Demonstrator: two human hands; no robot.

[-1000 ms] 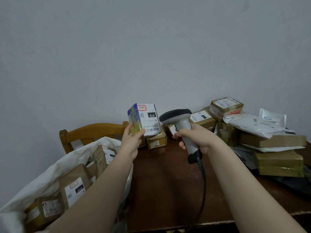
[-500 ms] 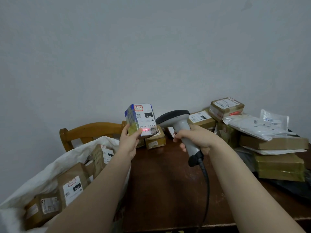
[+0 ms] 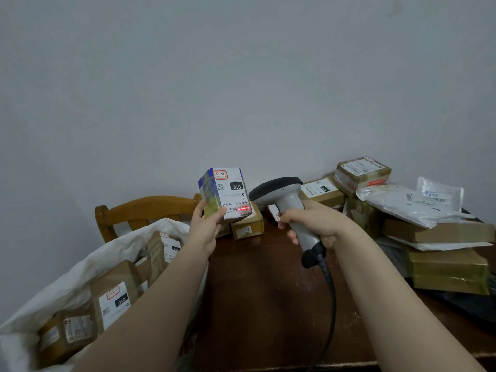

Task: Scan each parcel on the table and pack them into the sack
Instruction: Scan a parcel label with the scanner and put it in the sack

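The white sack at near left holds labelled boxes. Above the brown table, the right hand grips the grey scanner, while the left hand holds a small parcel upright — red light on its barcode. Further parcels pile at far right.

You are holding both bare forearms stretched forward and angled inward. Your left hand is gripping a parcel at its lower end, thumb on the front. Your right hand is wrapping its fingers round a scanner handle, just beside the left.
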